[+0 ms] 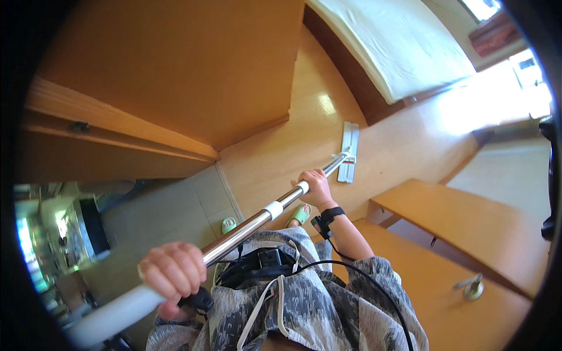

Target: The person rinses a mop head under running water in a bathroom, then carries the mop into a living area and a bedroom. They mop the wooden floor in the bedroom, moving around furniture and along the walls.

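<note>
My left hand [173, 270] is wrapped around the upper part of a mop pole [239, 230], near its white grip [118, 311]. Farther down, my right hand [315, 188] grips the same pole just past a white collar. The pole slants away from me across my body, its metal tube broken by white joints. At its far end a flat mop head [350, 145] lies on the wood-look floor [272, 171], near the base of a bed. Any pad beneath the mop head is hidden.
A wooden cabinet [184, 66] rises at upper left. The bed [395, 44] has a pale sheet and dark frame. An open door [439, 285] with a metal handle [473, 288] and a wooden ledge [456, 215] are at right. A floor strip [229, 191] borders grey tiles [175, 215].
</note>
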`<state>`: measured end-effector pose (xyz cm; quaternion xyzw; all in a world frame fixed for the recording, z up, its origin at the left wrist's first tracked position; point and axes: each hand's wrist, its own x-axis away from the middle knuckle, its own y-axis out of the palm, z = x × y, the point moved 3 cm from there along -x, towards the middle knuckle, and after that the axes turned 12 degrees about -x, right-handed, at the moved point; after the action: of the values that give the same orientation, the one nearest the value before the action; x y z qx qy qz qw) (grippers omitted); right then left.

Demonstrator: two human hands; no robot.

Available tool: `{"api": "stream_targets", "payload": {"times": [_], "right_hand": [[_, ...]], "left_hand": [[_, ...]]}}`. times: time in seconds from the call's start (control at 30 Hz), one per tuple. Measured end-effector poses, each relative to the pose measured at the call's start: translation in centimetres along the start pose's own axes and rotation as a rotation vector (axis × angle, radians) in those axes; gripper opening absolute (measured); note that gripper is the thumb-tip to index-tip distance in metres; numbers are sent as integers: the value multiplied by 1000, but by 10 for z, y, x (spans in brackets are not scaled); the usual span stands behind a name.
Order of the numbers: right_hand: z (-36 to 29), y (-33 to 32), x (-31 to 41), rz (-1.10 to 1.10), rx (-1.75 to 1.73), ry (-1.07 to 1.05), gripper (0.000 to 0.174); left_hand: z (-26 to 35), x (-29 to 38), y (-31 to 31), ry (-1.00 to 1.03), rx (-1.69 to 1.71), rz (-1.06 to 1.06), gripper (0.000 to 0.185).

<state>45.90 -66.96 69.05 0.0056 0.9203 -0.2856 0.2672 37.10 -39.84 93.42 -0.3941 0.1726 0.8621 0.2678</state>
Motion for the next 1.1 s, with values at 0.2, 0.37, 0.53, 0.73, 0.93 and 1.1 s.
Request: {"api": "stream_targets", "payload": {"times": [0.2, 0.37, 0.53, 0.73, 0.93, 1.1], "right_hand": [[-29, -8, -32, -261, -128, -167, 19], [-64, -15, -50, -278, -186, -212, 19], [-92, 5, -28, -344, -319, -197, 22], [-84, 4, 15, -432, -422, -111, 19], [-53, -15, -9, -379, -366, -186, 21], [47, -56, -31, -350, -118, -191, 25]], "left_hand": [[70, -49, 13, 113, 224, 48, 19], [40, -51, 22, 227, 337, -47, 21], [-86, -50, 62, 21, 261, -35, 22], [-157, -63, 127, -145, 199, -27, 22], [-144, -63, 98, -40, 237, -166, 22], [-84, -71, 67, 157, 330, -437, 23]]}}
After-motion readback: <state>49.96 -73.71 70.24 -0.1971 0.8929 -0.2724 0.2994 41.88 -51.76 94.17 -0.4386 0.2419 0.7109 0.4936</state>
